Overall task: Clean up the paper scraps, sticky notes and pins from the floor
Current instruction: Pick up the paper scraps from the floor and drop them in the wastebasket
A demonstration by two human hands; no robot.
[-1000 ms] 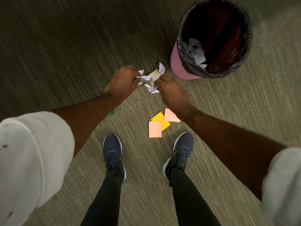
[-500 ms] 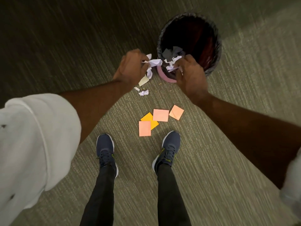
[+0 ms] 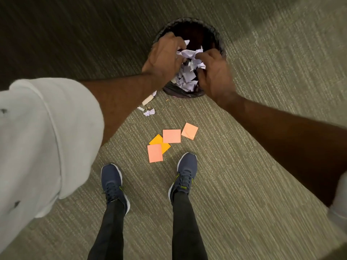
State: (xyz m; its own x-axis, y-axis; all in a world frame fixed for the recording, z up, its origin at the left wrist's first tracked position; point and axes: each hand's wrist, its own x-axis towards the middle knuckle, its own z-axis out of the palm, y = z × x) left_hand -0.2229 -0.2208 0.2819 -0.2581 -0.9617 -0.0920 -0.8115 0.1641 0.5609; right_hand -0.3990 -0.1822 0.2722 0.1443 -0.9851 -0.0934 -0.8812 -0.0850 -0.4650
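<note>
Now over the bin (image 3: 189, 20)

We hold the paper scraps (image 3: 189, 72) bunched between our left hand (image 3: 165, 59) and right hand (image 3: 216, 76), both sets of fingers curled against the wad, right above the bin's mouth so whatever slips falls inside. A few loose bits (image 3: 149, 112) lie on the carpet (image 3: 244, 166) just beside the bin; four sticky notes (image 3: 171, 136) wait near our shoes (image 3: 185, 171), not yet gathered.

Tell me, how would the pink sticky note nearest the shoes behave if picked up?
The pink sticky note is probably very light and floppy, being one thin sheet. It lies flat on the carpet, so fingers would likely need to lift an edge first. It overlaps the orange note, which might cling and come along.
</note>
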